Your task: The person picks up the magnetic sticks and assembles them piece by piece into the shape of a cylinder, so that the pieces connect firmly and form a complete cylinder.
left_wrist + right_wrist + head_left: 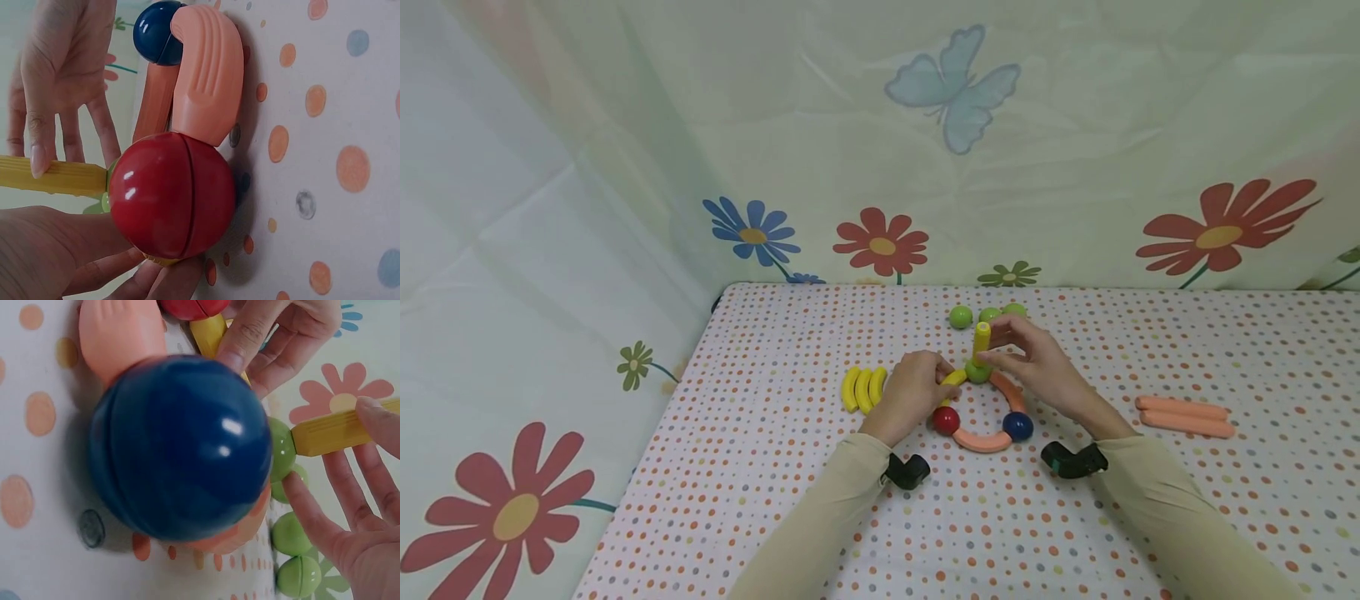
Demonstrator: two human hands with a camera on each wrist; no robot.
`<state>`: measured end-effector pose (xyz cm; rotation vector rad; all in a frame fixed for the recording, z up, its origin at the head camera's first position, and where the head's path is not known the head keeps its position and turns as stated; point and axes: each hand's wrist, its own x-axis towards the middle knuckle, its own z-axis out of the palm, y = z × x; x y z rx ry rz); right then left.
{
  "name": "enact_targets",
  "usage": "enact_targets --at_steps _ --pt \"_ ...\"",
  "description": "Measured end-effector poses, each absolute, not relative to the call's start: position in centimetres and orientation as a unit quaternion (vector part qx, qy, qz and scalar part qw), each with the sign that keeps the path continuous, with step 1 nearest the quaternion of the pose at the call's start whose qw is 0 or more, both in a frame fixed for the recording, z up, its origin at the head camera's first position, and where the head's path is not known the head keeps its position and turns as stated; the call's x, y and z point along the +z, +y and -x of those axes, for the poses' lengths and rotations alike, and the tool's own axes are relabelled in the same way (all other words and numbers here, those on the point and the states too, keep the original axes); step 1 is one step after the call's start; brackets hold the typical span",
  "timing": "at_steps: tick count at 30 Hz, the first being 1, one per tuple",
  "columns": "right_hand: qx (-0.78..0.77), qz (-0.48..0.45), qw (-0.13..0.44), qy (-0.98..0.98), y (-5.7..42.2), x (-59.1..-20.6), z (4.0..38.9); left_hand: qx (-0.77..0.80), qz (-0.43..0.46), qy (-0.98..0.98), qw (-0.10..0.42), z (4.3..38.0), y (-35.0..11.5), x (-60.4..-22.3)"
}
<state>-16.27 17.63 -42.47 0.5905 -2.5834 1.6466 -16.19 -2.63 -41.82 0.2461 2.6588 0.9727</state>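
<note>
On the dotted cloth lies a ring of curved rods and balls: a red ball (169, 194), a blue ball (181, 447), a green ball (977, 372), and salmon curved rods (982, 441) between them. My left hand (913, 392) pinches the yellow curved rod (955, 379) on the ring's left side, between the red and green balls. Above the green ball, a yellow rod (982, 342) stands upright with its lower end at the ball. My right hand (1037, 358) holds this rod between thumb and fingers; one fingertip is close to the green ball in the right wrist view.
Three yellow curved rods (863, 390) lie left of my left hand. Behind the ring are three green balls (960, 317). Two salmon rods (1183, 417) lie side by side at the right. A flowered cloth backdrop (1045, 167) rises behind the table.
</note>
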Motion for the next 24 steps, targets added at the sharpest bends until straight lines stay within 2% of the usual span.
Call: enact_targets --at_steps 11,16,19,24 --pt "0.505 -0.199 0.029 -0.840 17.4 -42.6 16.2 0.341 -0.086 0.924 0.150 16.3 -2.6 -41.9" --pt "0.534 -0.188 0.007 -0.824 17.8 -42.2 15.9 0.340 -0.074 0.925 0.156 16.2 -2.6 -41.8" --pt "0.539 -0.180 0.006 -0.823 18.9 -41.7 15.4 0.336 -0.071 0.926 0.157 16.1 -2.5 -41.6" --pt "0.464 -0.180 0.041 -0.867 23.4 -40.8 14.4 0.342 -0.078 0.924 0.154 16.0 -2.7 -41.4"
